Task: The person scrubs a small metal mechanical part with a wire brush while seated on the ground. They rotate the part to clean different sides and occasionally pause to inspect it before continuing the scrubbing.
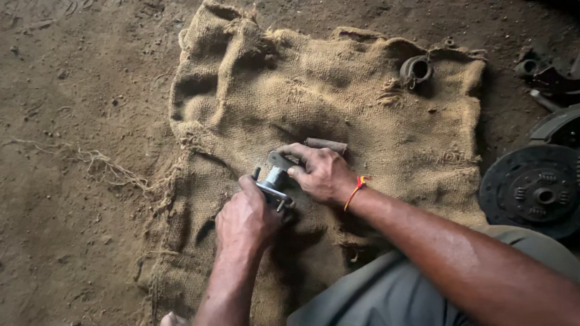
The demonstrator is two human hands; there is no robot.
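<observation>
A small metal part, a short cylinder with a flat flange and bolts, lies on a burlap sack spread over the dirt floor. My left hand grips the part's near flanged end. My right hand holds its far end, fingers curled over the top; a red and yellow thread is tied round that wrist. A short brownish rod rests on the sack just beyond my right hand's fingers.
A grey ring-shaped sleeve sits at the sack's far right. A dark round clutch disc lies on the ground at right, with more dark metal parts behind it. Loose fibres trail left of the sack.
</observation>
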